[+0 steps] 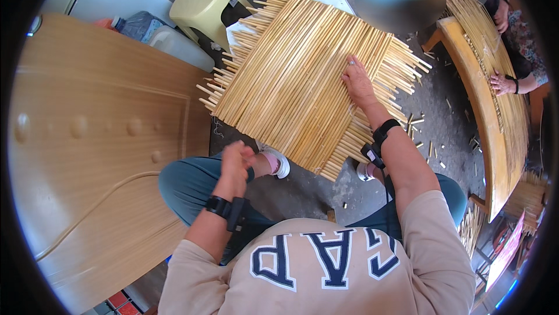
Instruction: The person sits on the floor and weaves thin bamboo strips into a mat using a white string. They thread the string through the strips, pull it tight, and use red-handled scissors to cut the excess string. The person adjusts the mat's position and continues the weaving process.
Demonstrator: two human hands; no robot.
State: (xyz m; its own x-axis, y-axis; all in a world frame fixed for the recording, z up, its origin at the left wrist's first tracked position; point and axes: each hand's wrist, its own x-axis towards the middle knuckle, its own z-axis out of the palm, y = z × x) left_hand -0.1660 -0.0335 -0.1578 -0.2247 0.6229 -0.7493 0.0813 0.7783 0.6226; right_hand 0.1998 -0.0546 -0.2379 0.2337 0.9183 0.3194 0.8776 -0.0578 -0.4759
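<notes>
In front of me lies a mat of thin pale wooden sticks [285, 76], set side by side, with uneven stick ends jutting out at its left and right edges. My right hand [360, 86] rests on the right part of the mat, palm down, fingers stretched over the sticks. Away from the mat's near left corner, above my left knee, is my left hand [235, 164]. Its fingers are curled in and a little blurred; anything inside them is hidden. Loose threads [217, 125] hang at that corner. Black bands with small devices circle both wrists.
A wooden panel [105, 140] stands close on my left. Beyond it are a yellow plastic stool [204, 9] and a whitish jug [180, 47]. Cut stick pieces [431, 149] litter the floor at right. Another person's hand [502, 83] lies on sticks over a curved wooden bench [466, 76].
</notes>
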